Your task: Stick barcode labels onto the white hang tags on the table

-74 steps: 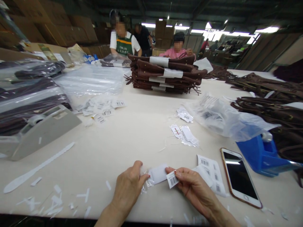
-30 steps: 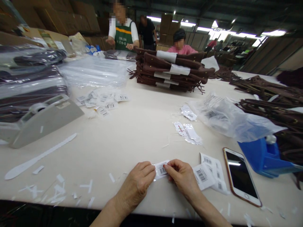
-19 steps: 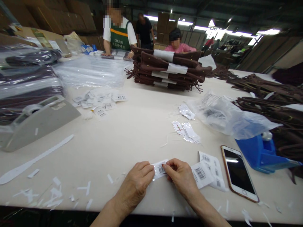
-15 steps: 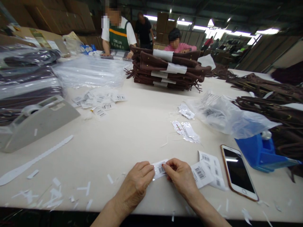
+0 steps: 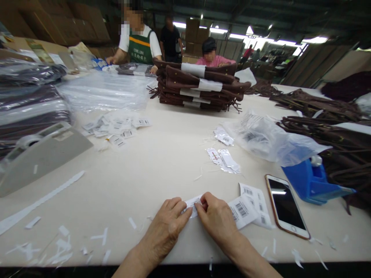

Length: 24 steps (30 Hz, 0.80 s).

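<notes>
My left hand (image 5: pixel 166 226) and my right hand (image 5: pixel 216 218) meet at the near edge of the white table (image 5: pixel 162 162). Both pinch a small white barcode label in a clear sleeve (image 5: pixel 191 202), pressed flat on the tabletop between their fingertips. Just right of my right hand lies a sheet of barcode stickers (image 5: pixel 251 206). Small clear sleeves with tags (image 5: pixel 223 159) lie a little farther out.
A phone (image 5: pixel 285 206) and a blue tape dispenser (image 5: pixel 311 181) sit at the right, a grey tape dispenser (image 5: pixel 40 154) at the left. Loose labels (image 5: pixel 116 127), plastic bags (image 5: pixel 263 137), stacked brown bags (image 5: pixel 197 88) and paper scraps (image 5: pixel 63 239) cover the table. Three people stand or sit at the far side.
My right hand carried the barcode label onto the white tag in my left hand; both hands now pinch closer together over it. The view shifted slightly left.
</notes>
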### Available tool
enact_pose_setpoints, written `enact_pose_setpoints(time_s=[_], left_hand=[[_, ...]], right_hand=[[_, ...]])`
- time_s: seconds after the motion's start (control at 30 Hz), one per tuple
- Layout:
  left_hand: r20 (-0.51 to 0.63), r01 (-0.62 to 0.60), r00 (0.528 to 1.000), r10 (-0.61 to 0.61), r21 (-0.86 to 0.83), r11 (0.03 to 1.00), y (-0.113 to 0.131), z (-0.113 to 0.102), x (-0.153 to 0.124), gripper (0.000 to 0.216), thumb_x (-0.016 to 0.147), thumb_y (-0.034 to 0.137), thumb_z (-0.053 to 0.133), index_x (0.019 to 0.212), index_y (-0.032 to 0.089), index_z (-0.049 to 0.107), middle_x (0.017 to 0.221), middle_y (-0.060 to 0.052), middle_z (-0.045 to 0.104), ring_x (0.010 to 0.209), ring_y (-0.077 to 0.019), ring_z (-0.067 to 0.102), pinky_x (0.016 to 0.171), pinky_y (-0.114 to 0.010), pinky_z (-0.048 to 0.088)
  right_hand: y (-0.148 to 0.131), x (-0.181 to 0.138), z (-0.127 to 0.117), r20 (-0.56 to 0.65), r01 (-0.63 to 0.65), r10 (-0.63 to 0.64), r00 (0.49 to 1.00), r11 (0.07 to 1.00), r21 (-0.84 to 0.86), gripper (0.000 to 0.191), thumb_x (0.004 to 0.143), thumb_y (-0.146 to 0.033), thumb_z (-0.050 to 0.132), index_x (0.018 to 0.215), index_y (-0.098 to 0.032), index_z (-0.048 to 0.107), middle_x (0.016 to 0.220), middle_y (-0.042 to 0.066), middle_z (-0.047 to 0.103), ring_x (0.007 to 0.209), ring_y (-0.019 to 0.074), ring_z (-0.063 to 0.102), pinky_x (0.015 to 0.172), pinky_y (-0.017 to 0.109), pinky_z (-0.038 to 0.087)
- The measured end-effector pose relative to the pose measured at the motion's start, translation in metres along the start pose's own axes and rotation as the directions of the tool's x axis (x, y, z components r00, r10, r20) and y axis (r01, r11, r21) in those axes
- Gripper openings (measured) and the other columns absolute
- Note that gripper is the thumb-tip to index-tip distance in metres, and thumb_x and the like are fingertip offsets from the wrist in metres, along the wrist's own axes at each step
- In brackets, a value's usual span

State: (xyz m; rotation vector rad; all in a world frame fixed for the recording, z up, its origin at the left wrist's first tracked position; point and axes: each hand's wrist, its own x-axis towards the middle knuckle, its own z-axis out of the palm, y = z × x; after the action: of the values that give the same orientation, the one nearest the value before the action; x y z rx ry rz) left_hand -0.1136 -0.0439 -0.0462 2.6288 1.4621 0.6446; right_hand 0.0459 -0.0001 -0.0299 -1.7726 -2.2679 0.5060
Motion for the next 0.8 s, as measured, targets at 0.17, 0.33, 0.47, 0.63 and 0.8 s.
enact_pose_setpoints(time_s=[0.17, 0.33, 0.47, 0.63, 0.8], left_hand=[[-0.011, 0.0, 1.0, 0.0, -0.003, 1.0, 0.001, 0.0, 0.001, 0.024, 0.086, 0.021, 0.035, 0.099, 0.016, 0.054, 0.083, -0.005, 0.057, 0.086, -0.0173, 0.048, 0.071, -0.032, 0.046], [-0.051, 0.002, 0.999, -0.004, -0.026, 1.0, 0.002, -0.003, 0.001, 0.027, 0.086, 0.023, 0.032, 0.097, 0.016, 0.055, 0.083, -0.005, 0.059, 0.086, -0.0167, 0.048, 0.071, -0.03, 0.046], [-0.093, 0.015, 0.995, -0.02, -0.06, 0.998, 0.004, -0.003, -0.001, 0.028, 0.087, 0.019, 0.028, 0.092, 0.015, 0.055, 0.082, -0.006, 0.06, 0.085, -0.0164, 0.05, 0.071, -0.03, 0.046], [-0.129, 0.022, 0.991, -0.029, -0.057, 0.998, 0.004, -0.001, 0.0, 0.027, 0.086, 0.015, 0.028, 0.091, 0.015, 0.054, 0.08, -0.006, 0.061, 0.083, -0.0164, 0.052, 0.073, -0.03, 0.047], [-0.111, 0.035, 0.993, -0.04, -0.055, 0.998, 0.001, -0.007, -0.001, 0.025, 0.083, 0.01, 0.032, 0.096, 0.016, 0.053, 0.085, -0.005, 0.062, 0.085, -0.0146, 0.054, 0.076, -0.028, 0.048]], right_hand=[[0.005, -0.015, 0.005, -0.209, 0.306, -0.316, 0.925, 0.949, -0.083, 0.017, 0.08, -0.018, 0.043, 0.088, -0.016, 0.057, 0.083, 0.008, 0.064, 0.078, 0.02, 0.058, 0.068, 0.032, 0.042], [0.011, -0.032, 0.01, -0.252, 0.518, -0.546, 0.799, 0.838, -0.174, 0.029, 0.083, -0.021, 0.043, 0.11, -0.016, 0.054, 0.11, 0.007, 0.061, 0.109, 0.0235, 0.047, 0.097, 0.045, 0.027], [0.009, -0.031, 0.008, -0.244, 0.46, -0.504, 0.829, 0.861, -0.217, 0.031, 0.084, -0.024, 0.044, 0.112, -0.015, 0.054, 0.114, 0.008, 0.058, 0.115, 0.0266, 0.042, 0.1, 0.05, 0.022], [0.013, -0.031, -0.006, -0.106, 0.585, -0.603, 0.791, 0.795, -0.159, 0.033, 0.084, -0.027, 0.044, 0.116, -0.021, 0.05, 0.116, 0.003, 0.058, 0.117, 0.0263, 0.04, 0.101, 0.053, 0.02], [0.027, -0.028, -0.011, -0.181, 0.423, -0.446, 0.877, 0.893, -0.15, 0.027, 0.084, -0.024, 0.043, 0.107, -0.018, 0.057, 0.11, 0.005, 0.061, 0.113, 0.0257, 0.044, 0.101, 0.053, 0.02]])
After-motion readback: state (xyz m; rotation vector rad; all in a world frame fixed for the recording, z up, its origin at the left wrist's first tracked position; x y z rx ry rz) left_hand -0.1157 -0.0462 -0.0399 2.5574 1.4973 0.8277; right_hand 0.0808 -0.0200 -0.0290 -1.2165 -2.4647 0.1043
